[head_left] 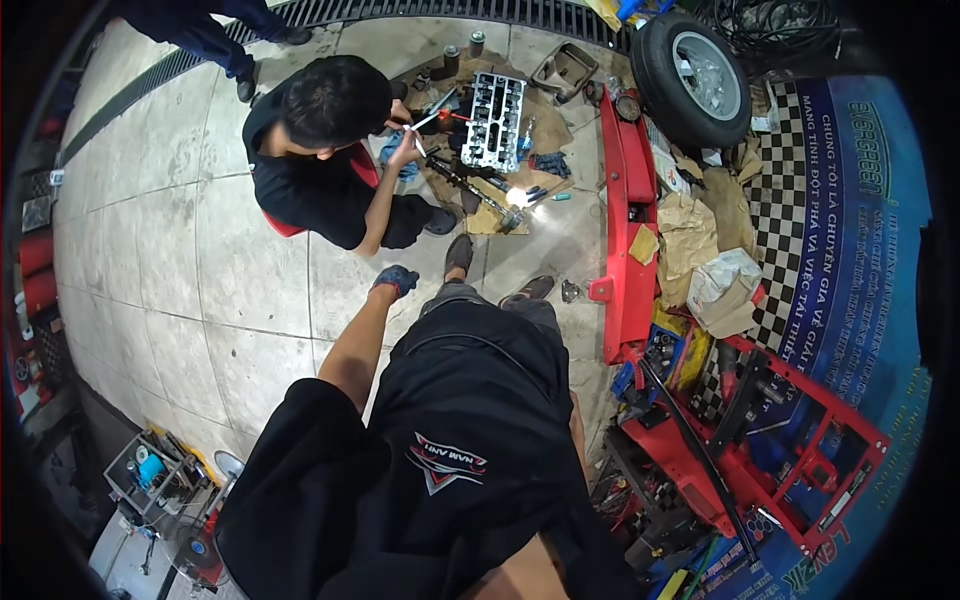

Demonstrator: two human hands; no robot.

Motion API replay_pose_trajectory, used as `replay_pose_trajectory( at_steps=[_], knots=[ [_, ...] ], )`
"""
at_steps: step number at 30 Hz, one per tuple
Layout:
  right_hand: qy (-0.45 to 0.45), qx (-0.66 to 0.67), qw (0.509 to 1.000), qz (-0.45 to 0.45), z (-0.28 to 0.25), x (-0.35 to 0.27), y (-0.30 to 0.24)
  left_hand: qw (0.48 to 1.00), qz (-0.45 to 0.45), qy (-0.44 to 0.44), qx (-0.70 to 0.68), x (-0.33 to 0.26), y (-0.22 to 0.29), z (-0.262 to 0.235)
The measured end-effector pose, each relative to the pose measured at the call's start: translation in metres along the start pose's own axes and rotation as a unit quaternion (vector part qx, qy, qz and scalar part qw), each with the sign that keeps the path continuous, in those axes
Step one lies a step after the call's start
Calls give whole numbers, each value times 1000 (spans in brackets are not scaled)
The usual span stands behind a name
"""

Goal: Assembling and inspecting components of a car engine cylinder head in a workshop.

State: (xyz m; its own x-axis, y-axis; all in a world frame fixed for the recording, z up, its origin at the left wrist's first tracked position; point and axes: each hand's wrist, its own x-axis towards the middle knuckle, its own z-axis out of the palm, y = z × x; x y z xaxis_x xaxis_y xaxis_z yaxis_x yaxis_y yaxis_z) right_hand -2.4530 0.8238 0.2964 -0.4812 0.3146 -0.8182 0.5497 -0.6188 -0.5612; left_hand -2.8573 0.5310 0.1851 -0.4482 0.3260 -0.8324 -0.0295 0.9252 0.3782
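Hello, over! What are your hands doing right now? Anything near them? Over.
Left hand, in a blue glove, hangs free, holding nothing. Right hand out of sight. Nearest: own shoes; co-worker crouches at metal engine part ahead.

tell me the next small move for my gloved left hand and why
Probably reach the left hand forward and down toward the cylinder head on the cardboard: it hangs empty above the floor, short of the parts, while a co-worker crouches there with tools in both hands.

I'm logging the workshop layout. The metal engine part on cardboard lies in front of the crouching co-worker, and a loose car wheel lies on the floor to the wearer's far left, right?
Not quite. The head view shows the wheel on the wearer's right, beyond the red frame, not the left. The rest holds: the engine part lies on cardboard in front of the crouching co-worker.
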Motion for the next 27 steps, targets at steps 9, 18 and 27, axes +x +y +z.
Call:
replay_pose_trajectory(
  at_steps=[9, 18, 27],
  knots=[
    [143, 90, 980, 107, 28, -29, -34, 996, 32, 47, -67, 0, -1, 34],
    [52, -10, 997, 47, 1, -14, 4, 972, 188, 91, 103, 12, 1, 20],
    [101, -87, 991, 25, -7, -22, 21, 990, 49, 26, -129, 2, 15, 20]
  ],
)
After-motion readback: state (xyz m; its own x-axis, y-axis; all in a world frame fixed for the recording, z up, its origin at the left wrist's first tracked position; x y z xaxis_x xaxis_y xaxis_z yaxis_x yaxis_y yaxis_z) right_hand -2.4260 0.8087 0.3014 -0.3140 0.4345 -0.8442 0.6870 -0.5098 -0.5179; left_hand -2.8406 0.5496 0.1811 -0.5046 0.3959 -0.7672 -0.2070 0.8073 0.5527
